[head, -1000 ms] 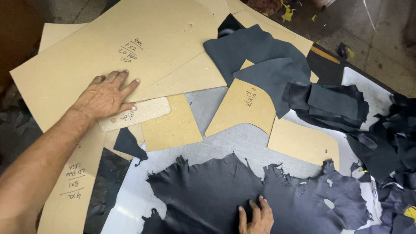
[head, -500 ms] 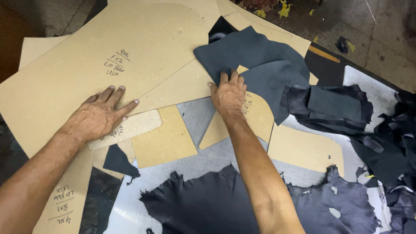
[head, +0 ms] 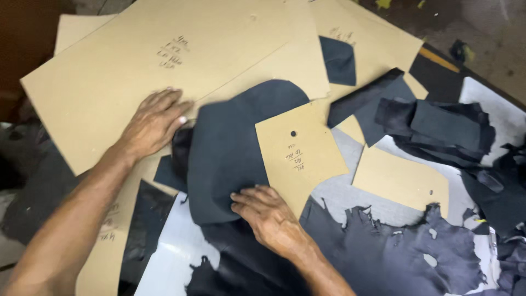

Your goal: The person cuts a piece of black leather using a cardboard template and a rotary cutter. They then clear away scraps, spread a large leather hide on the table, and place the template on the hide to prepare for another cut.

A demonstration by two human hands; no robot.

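My left hand (head: 152,121) lies flat, fingers spread, on a large tan cardboard pattern (head: 137,71), its fingertips at the edge of a dark navy leather piece (head: 230,148). My right hand (head: 267,216) presses down on the lower edge of that leather piece, beside a smaller tan pattern card (head: 301,151) with a punched hole that lies on top of the leather. A big ragged-edged navy hide (head: 383,252) spreads under my right wrist.
More tan cardboard patterns (head: 400,178) lie scattered over the table. A pile of dark leather scraps (head: 438,126) sits at the right. A small navy cut piece (head: 338,60) rests on the cardboard at the back. A white sheet (head: 170,252) shows near the front.
My right hand has pulled the navy leather piece from the back toward me and now presses its near edge. The tan card now lies on the leather. My left hand stayed on the cardboard.
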